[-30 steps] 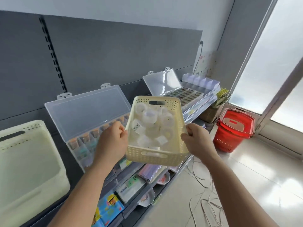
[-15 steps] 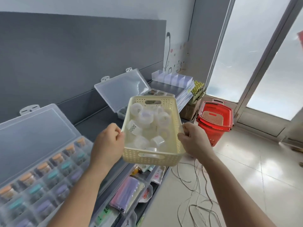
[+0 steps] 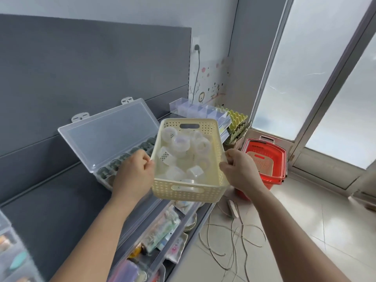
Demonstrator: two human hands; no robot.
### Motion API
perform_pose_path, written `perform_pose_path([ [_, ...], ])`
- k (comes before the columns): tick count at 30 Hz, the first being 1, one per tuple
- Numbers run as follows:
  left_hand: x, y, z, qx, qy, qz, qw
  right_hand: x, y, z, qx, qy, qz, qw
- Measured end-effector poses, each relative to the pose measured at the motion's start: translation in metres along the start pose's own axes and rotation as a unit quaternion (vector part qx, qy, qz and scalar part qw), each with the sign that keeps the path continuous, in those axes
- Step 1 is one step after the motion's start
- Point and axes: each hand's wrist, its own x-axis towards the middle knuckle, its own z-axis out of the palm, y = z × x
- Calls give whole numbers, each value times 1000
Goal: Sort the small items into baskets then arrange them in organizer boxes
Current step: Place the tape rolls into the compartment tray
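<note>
Two bare hands share one load, but we start with the big grey shelf unit (image 3: 61,200), which fills the view from seven to eleven o'clock. Frosted glass doors (image 3: 305,78) stand from one to three o'clock. On the shelf, at nine o'clock from centre, a clear organizer box (image 3: 109,137) lies with its lid tilted open toward the back panel. Its compartments hold dark items that we cannot make out. A red shopping basket (image 3: 264,146) sits on the floor at three o'clock, near the doors. At centre, a cream perforated basket (image 3: 187,192) is held in the air above the shelf's front edge, just beside the organizer box. The left hand (image 3: 132,176) grips its long rim at nine o'clock, fingers curled over the edge. The right hand (image 3: 240,171) grips the opposite rim at three o'clock in the same way. Inside the basket we see small translucent containers (image 3: 181,143) piled loosely. Thin cords (image 3: 234,241) lie tangled on the floor at five o'clock.
</note>
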Motion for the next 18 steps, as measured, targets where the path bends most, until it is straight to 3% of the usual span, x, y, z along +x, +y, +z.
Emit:
perform_pose_path([
  [9, 110, 13, 82, 9, 11, -16, 1000, 138, 51, 20, 17, -24, -37, 999],
  [18, 197, 23, 134, 26, 23, -75, 997, 268, 75, 44, 16, -105, -72, 992],
])
